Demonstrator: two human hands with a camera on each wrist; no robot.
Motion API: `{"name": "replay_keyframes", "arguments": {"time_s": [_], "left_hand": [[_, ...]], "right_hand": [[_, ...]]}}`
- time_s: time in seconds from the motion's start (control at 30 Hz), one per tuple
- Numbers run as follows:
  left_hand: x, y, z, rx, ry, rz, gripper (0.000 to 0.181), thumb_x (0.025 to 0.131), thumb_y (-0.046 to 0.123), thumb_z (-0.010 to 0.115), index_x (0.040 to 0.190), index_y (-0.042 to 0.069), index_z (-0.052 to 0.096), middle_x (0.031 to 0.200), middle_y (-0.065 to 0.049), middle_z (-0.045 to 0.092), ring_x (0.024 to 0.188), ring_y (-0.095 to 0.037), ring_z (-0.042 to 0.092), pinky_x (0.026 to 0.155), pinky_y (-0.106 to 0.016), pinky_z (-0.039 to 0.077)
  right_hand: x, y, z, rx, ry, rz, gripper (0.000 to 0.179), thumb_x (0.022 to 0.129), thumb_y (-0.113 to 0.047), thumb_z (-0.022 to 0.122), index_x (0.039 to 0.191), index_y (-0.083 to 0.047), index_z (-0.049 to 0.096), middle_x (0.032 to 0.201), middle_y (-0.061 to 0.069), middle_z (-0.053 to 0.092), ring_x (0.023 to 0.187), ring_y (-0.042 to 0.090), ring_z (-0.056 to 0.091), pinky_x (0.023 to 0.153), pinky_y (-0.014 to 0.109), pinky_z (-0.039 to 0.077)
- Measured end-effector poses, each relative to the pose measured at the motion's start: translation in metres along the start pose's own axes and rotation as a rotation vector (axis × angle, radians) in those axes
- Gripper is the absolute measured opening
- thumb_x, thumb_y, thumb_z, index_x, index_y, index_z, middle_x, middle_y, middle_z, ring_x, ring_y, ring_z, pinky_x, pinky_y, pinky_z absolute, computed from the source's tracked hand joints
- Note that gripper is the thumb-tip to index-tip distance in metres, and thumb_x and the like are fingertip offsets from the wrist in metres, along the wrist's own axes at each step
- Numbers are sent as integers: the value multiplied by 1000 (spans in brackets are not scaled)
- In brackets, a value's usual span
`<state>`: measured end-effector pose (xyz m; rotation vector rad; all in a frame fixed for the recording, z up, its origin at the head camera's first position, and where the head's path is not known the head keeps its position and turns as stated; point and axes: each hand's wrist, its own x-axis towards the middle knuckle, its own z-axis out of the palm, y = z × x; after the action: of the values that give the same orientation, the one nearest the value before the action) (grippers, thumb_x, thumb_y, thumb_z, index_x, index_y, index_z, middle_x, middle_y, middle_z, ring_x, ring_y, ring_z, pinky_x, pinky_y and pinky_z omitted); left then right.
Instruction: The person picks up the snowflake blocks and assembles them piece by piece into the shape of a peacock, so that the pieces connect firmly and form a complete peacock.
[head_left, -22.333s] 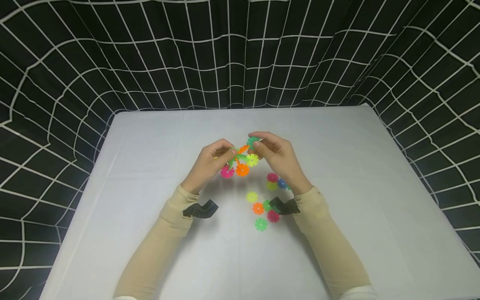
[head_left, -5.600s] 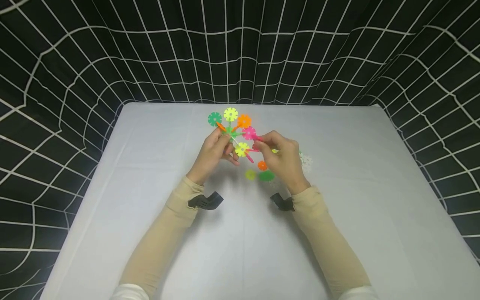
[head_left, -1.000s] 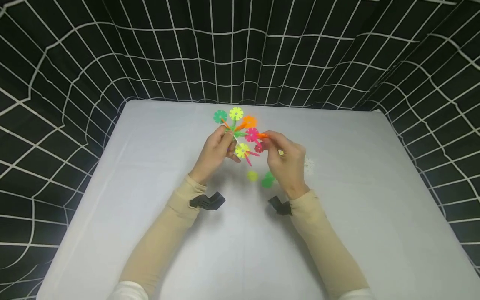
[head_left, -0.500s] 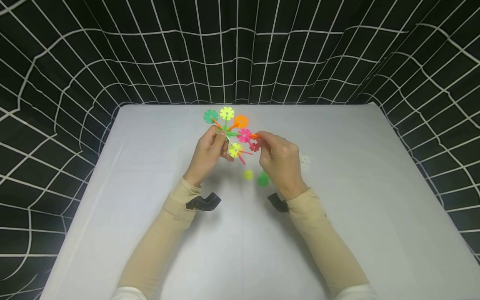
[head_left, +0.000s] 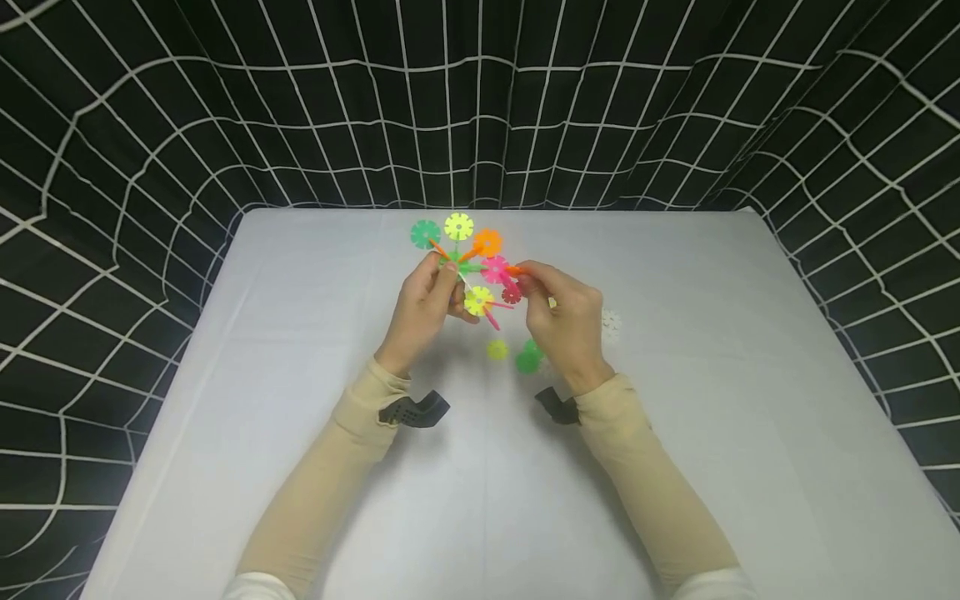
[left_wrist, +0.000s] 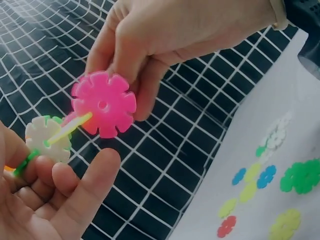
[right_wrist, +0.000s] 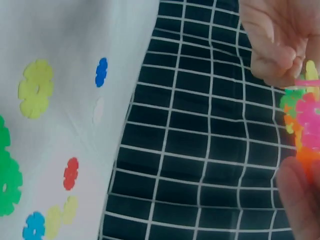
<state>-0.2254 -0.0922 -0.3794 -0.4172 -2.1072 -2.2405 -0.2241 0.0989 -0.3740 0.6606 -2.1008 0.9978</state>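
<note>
Grips cluster (head_left: 467,267) of notched discs with left hand (head_left: 420,308), thumb and forefinger pressed together near green centre, lower fingers loosely bent beneath. Pinches orange disc (head_left: 515,271) edge-on with right hand (head_left: 566,321), between thumb and forefinger, at right-hand edge of pink disc (head_left: 495,269). Could not tell depth of orange disc in any slot of pink disc. Noted cluster raised above far part of table (head_left: 480,500), between both hands.

Recorded on cluster in head view: teal disc (head_left: 425,234) at far left, upper yellow disc (head_left: 459,226) at top, second orange disc (head_left: 487,242) to right of it, pink disc below that, lower yellow disc (head_left: 478,301) nearest the body, with magenta discs (head_left: 492,320) projecting edge-on from it. Observed from left wrist: white disc (left_wrist: 50,137) close to left fingers, face-on to camera.

Found loose on table, near and beyond right hand: flat yellow disc (head_left: 497,350), overlapping green discs (head_left: 528,360), pale discs (head_left: 611,323). Confirmed from right wrist: red disc (right_wrist: 71,174) and blue disc (right_wrist: 101,72) lying on table, apart from each other.

Noted also beige sleeves (head_left: 315,483) on both arms, black mount (head_left: 415,410) at left wrist, gridded black curtain (head_left: 480,100) behind table.
</note>
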Motion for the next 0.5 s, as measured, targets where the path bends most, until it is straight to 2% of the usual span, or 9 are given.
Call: {"name": "replay_keyframes", "arguments": {"time_s": [0.17,0.5], "left_hand": [[2,-1,0,-19,-21,-10,24,107,14,37,84,10,35,72,-7,39,60,-20,48,71,-43,64],[2,-5,-2,-5,-30,-50,23,107,15,37,85,11,33,74,-6,40,68,-16,47,75,-38,64]], "right_hand": [[1,2,-2,29,51,-42,12,88,8,68,97,5,76,85,17,77,75,28,75,73,41,63],[3,2,-9,16,-13,-73,19,87,13,61,95,4,76,77,15,75,68,25,71,64,37,61]]}}
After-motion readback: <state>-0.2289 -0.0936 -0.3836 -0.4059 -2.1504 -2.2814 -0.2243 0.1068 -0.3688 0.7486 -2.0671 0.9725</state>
